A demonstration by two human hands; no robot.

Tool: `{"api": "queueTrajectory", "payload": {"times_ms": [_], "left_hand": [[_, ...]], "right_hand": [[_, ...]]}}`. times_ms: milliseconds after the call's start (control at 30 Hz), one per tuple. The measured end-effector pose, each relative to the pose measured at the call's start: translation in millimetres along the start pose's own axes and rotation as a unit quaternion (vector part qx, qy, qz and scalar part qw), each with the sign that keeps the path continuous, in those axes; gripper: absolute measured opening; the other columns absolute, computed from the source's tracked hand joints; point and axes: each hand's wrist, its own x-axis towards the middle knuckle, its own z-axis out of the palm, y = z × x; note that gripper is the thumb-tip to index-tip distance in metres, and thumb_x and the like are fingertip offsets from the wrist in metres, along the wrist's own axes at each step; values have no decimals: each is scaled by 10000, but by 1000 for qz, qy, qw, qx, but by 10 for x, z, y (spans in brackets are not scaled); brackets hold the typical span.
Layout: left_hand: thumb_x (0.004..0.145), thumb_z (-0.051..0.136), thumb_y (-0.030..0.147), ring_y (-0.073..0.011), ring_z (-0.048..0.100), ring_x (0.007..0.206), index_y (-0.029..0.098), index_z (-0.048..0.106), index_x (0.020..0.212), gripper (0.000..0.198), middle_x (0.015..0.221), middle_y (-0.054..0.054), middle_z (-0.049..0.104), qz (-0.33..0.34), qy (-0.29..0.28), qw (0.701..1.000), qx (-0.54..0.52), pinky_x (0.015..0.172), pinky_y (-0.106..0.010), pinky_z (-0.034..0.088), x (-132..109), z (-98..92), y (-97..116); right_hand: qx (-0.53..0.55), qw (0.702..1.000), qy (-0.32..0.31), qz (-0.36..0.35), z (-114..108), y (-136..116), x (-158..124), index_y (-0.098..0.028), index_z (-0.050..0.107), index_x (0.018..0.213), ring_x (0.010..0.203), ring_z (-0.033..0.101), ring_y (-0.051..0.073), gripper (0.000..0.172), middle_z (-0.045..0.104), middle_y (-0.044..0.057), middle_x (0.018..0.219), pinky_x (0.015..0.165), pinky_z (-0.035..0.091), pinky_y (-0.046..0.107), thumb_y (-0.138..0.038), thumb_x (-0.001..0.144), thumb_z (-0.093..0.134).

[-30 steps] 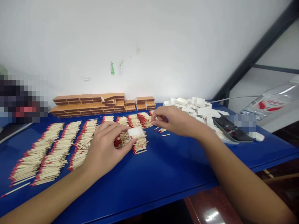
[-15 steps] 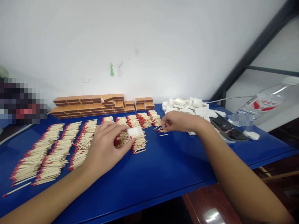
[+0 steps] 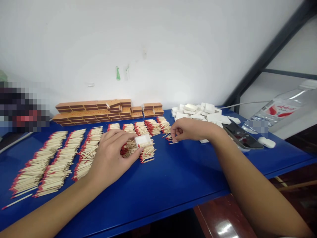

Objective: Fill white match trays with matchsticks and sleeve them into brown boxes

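My left hand point(image 3: 111, 152) grips a small white matchbox tray point(image 3: 143, 141) between thumb and fingers, its open side up. A match with a red head lies inside the tray, near its front edge. Below the tray sits a row of red-tipped matches point(image 3: 148, 153). My right hand point(image 3: 185, 128) is closed in a pinch low over the desk, at the end of another row of matches point(image 3: 163, 125). A loose match point(image 3: 173, 143) lies right at its fingertips. Whether anything is between those fingers is hidden.
Brown matchboxes point(image 3: 91, 114) are stacked along the wall. White trays point(image 3: 198, 112) are heaped at the back right, near a phone point(image 3: 244, 135), a white earphone case point(image 3: 266, 142) and a tilted plastic bottle point(image 3: 279, 107). Long rows of matches point(image 3: 58, 162) cover the blue desk's left.
My right hand's fingertips have dropped slightly toward the loose match. My left hand and the tray hold almost still; the view has shifted a little.
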Motion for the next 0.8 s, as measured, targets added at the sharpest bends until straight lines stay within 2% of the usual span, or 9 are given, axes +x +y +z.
{"api": "queueTrajectory", "payload": {"times_ms": [200,367,600,700,800], "left_hand": [[907,751,319,-267,656,1034,199,718,1105,234,1023,-61,753,3,5,1000,-2,954,-447,497,-3,-7,0],[902,755,317,-274,656,1038,200,717,1116,247,1025,-65,750,5,1,1000,0,955,-457,497,1,8,-3],[900,753,328,-282,659,1039,208,715,1115,249,1028,-68,752,4,0,1000,-2,950,-469,504,1,21,-7],[901,750,332,-284,659,1046,217,710,1114,245,1035,-66,753,6,-1,1000,-2,954,-475,507,-8,25,-15],[896,756,326,-285,658,1061,217,706,1110,246,1044,-66,755,9,-1,1000,-1,970,-484,504,-18,31,-21]], "right_hand": [[-3,1000,22,6,38,63,59,-218,723,893,615,541,136,131,675,10,777,559,345,274,-310,803,744],[-11,1000,13,5,40,36,53,-216,741,840,609,551,139,79,669,10,743,553,355,277,-279,809,704],[1,1000,-2,12,69,-13,41,-212,741,860,631,570,149,85,687,14,749,553,361,276,-249,796,699],[0,1000,4,2,69,-48,29,-206,728,849,616,553,143,72,675,8,728,551,353,277,-256,815,689],[13,999,23,-35,50,-119,0,-200,724,844,600,525,136,143,645,1,694,554,343,279,-334,867,679]]}}
